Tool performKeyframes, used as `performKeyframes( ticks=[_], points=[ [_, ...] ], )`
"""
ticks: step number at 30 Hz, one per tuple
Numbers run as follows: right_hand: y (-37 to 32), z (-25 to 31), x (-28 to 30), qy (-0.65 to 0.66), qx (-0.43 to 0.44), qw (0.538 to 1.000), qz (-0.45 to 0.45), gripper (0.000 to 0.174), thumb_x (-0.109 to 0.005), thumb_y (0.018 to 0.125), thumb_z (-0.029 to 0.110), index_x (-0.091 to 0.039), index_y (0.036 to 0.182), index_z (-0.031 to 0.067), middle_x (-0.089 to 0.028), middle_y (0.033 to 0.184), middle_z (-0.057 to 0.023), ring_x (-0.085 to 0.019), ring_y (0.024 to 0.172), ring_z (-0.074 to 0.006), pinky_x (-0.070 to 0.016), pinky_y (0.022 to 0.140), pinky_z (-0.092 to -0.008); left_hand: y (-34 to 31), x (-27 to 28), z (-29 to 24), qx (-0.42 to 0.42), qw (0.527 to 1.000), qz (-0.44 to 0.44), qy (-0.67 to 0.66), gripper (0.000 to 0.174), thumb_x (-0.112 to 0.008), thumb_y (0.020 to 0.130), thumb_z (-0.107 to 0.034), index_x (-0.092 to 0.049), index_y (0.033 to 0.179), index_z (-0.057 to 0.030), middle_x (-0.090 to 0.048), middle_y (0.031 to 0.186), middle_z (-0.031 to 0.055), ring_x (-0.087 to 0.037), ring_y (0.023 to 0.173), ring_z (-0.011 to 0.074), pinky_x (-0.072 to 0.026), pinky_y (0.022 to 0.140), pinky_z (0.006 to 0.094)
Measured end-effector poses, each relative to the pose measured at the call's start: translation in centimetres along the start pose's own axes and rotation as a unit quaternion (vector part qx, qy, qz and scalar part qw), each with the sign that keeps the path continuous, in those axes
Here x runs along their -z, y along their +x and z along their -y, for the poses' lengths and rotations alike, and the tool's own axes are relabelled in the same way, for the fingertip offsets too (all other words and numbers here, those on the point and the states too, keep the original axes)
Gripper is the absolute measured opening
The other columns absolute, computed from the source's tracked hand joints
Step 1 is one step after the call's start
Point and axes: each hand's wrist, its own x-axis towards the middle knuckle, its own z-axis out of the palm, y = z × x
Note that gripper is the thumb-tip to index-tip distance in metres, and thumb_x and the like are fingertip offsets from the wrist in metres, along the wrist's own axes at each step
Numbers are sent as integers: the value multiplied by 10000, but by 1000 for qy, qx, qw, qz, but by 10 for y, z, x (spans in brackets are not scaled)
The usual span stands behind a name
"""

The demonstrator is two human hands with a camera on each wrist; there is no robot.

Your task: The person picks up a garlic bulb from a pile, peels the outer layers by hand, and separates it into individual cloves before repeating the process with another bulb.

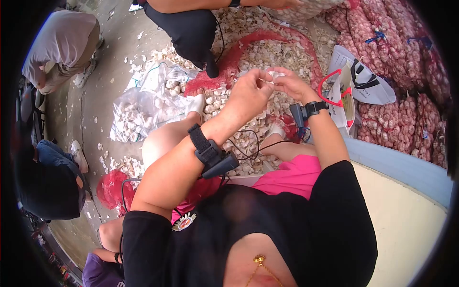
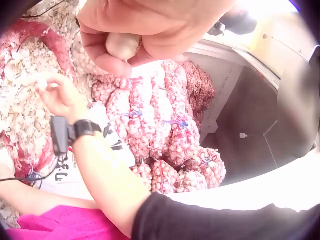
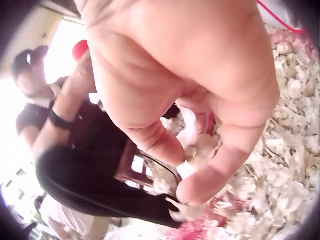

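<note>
Left hand is raised at upper centre of the head view, fingers curled tight round a garlic clove. The left wrist view shows only part of the clove, between thumb and fingers at top of frame. The rest is buried in the palm.
Right hand meets it just to the right. Thumb and forefinger are bent and pinch a scrap of skin. Whether the scrap is joined to the clove cannot be told: the right wrist view is too close and blurred, and the left wrist view is washed out there.
Both hands hang over a pile of garlic skins on the floor, well clear of it.
Red mesh sacks are stacked along the right edge, cut off by the frame. A white bag lies just left of them. A pale wall closes the lower right.
A clear plastic bag lies on the left. A person in black crouches at top, head cut off. Bare floor shows centre left.
</note>
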Motion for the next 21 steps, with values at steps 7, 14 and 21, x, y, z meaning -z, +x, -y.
performKeyframes(
  ticks=[7, 14, 21],
  points=[
    [-124, 72, -69, -59, 202, 977, -30, 441, -640, 922, 69, -488, 1330, 1, -636, 1110, -112, -680, 911, -191, -593, 799, -292, 16, -14, -14, -65, 998, 12, 13, 380, -715, 897, -201, -555, 1170, 10, -595, 886, 47, -541, 628, 74, -443, 512, 222],
    [-142, 43, -61, -18, 257, 963, -78, 392, -634, 923, 46, -548, 1304, 8, -667, 1011, -75, -645, 757, -99, -533, 617, -219, 24, -21, -15, 88, 961, 123, -232, 251, -694, 919, -273, -645, 1007, -44, -605, 797, -1, -536, 630, 66, -435, 536, 214],
    [-150, 39, -57, -169, 361, 910, -112, 404, -584, 906, -35, -549, 1303, 27, -553, 1210, -84, -646, 851, -106, -543, 689, -227, 34, -43, 1, 130, 955, 148, -221, 290, -583, 983, -320, -645, 971, -37, -628, 796, 18, -534, 616, 72, -411, 481, 201]
  ],
)
